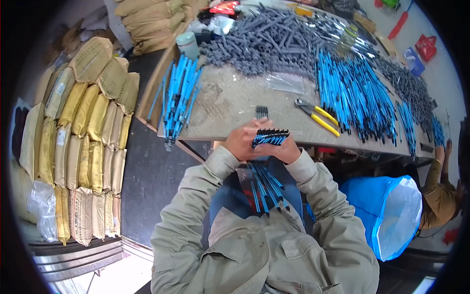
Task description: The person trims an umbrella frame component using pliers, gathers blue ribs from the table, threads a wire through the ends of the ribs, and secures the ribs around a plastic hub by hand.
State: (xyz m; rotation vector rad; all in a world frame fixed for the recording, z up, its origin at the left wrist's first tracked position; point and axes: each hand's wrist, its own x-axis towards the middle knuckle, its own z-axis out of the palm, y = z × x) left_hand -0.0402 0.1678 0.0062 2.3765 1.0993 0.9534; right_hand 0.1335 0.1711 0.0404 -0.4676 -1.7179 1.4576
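Note:
My left hand (239, 142) and my right hand (288, 150) are closed around a bundle of thin blue rods (269, 140) with black ends, just off the table's near edge. The black ends face up in a row. Below my hands, more blue lengths (264, 183) fan out over my lap; whether they are the same rods I cannot tell. Some dark thin prongs (262, 111) show on the table just beyond my fingers. To the right of my hands lie pliers (320, 117) with yellow handles, jaws apart. A clear plastic bag (286, 83) lies flat behind them.
Grey tubular pieces (264, 41) are heaped at the back of the table (220, 110). Blue rods lie in a left bundle (181, 93) and a large right pile (355, 98). A blue sack (379, 210) stands right, near another person's arm (434, 181). Wrapped packages (81, 142) are stacked left.

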